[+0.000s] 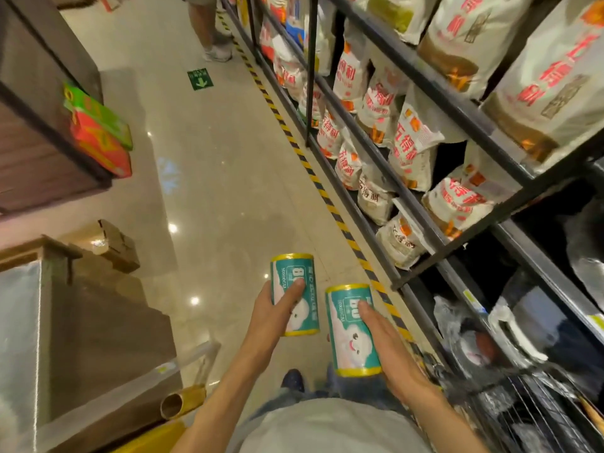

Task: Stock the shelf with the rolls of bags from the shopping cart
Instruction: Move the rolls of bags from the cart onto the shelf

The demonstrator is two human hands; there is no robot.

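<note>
Shop aisle, glossy tile floor (209, 178). Black shelf (425, 76) along right side, stocked with white bags (415, 152). Left hand (277, 308) grips one teal roll (294, 294), fingers (295, 289) curled round it. Right hand (389, 351) grips second roll (351, 331), just beside the first, both held above the floor. Wire cart (523, 416) at lower right corner.

A glossy beige tiled floor (209, 178) reflects ceiling lights, with a yellow-and-black hazard stripe (313, 171) running along a dark metal rack (434, 83) of white sacks (411, 148). Opposite stand brown wooden counters (39, 152); a green arrow sticker (200, 79) marks the floor.
</note>
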